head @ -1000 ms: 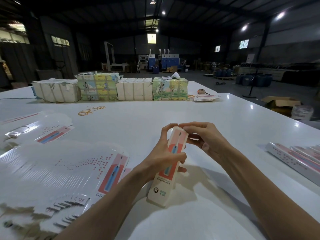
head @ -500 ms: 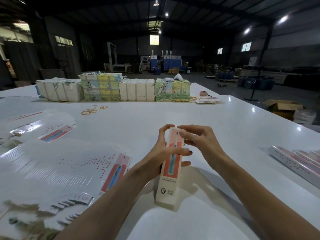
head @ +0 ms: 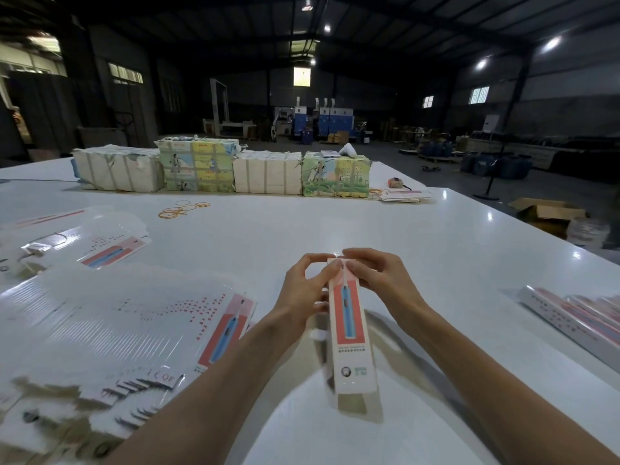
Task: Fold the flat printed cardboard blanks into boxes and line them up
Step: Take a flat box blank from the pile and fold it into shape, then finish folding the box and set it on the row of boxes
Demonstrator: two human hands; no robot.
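**Box (head: pixel 349 327) nearly formed, gripped at its far end**

Long, narrow printed box, tilted over a glossy white table (head: pixel 335 223), with its near end toward the camera and blurred. Whether that end touches the table cannot be told. The person's left hand (head: pixel 302 293) curls round the box's left side near the top, thumb lying across the printed front. The right hand (head: pixel 379 280) pinches the top edge with its fingertips, seemingly at the end flap, though the flap is hidden.

Thin hollow cardboard like this is probably very light. It is likely stiff along its creases, easily dented on the broad faces, and perhaps slippery where glossy. The long edges look the safest hold, with light pressure.

Flat blanks (head: pixel 134 313) fan out at the left. Finished boxes (head: pixel 577 317) lie at the far right, well apart.
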